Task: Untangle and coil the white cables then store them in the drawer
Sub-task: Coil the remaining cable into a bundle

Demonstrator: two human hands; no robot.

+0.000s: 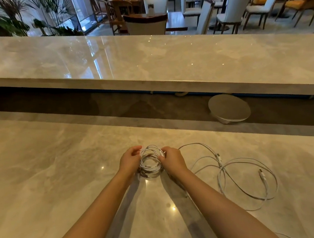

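A small round coil of white cable [151, 162] stands between my two hands on the marble counter [53, 175]. My left hand [129, 160] pinches the coil's left rim, and my right hand [172, 160] grips its right rim. A second white cable [241, 176] lies loose in wide loops to the right of my right hand, with a connector end [262, 175] showing inside the loops. One strand runs from the loose loops up toward the coil. No drawer is in view.
A raised marble bar top [147, 62] runs across behind the counter, with a dark gap between them. A round grey disc-shaped object [229, 108] sits under the bar top at right. Chairs and tables stand beyond.
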